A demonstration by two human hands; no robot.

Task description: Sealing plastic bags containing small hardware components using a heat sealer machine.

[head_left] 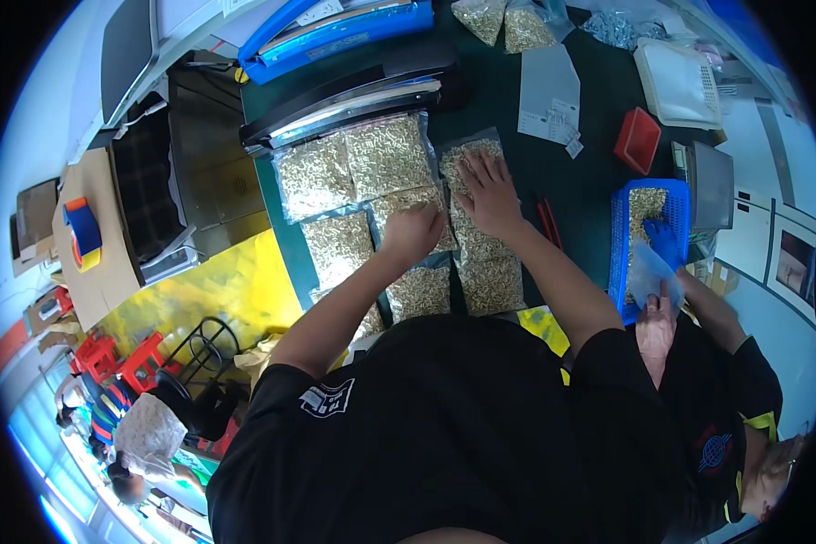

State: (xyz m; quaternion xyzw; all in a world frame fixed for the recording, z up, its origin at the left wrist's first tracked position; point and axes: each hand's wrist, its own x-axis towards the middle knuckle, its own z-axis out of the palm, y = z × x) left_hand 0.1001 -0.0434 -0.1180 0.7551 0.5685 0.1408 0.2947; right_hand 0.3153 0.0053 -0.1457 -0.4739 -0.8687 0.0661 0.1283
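Clear plastic bags full of small pale-gold pieces lie flat in rows on the dark green table. My left hand rests closed on a middle bag; its curled fingers hide whatever may be inside them. My right hand lies flat with fingers spread on the filled bag in the right-hand row. Below it in that row is another filled bag. At the left are two more filled bags, one at the upper left and one lower down.
Black file holders and a blue file holder stand behind the bags. Red-handled tool, red bin and papers lie to the right. A gloved co-worker holds a plastic bag over a blue basket.
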